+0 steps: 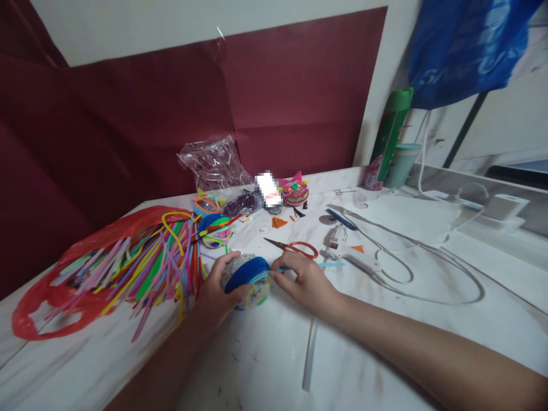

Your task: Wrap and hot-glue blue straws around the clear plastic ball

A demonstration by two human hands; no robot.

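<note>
The work in hand looks to be laying a blue strip [246, 271] around a small glittery ball [253, 292]. To do it well, I judge that the strip should be pulled taut and flat against the curve, with the ball turned a little at a time so that each pass lies snug beside the last and does not slip off the crown (a slack strip would likely spring loose).

The left hand [216, 294] is closed around the ball's left side, thumb over the top, and holds it just above the counter [385, 342]. The right hand [306, 282] pinches the strip's free end between thumb and fingertips, right against the ball's right side. So the ball sits between the two hands, touching both.

Red-handled scissors [295, 246] lie just beyond the right hand. A wrapped ball [215, 230] rests beyond the left hand, and a spill of coloured strips [141, 262] fans out of a red bag [55, 291] to its left. A white strip [310, 354] lies on the counter beneath the right forearm.
</note>
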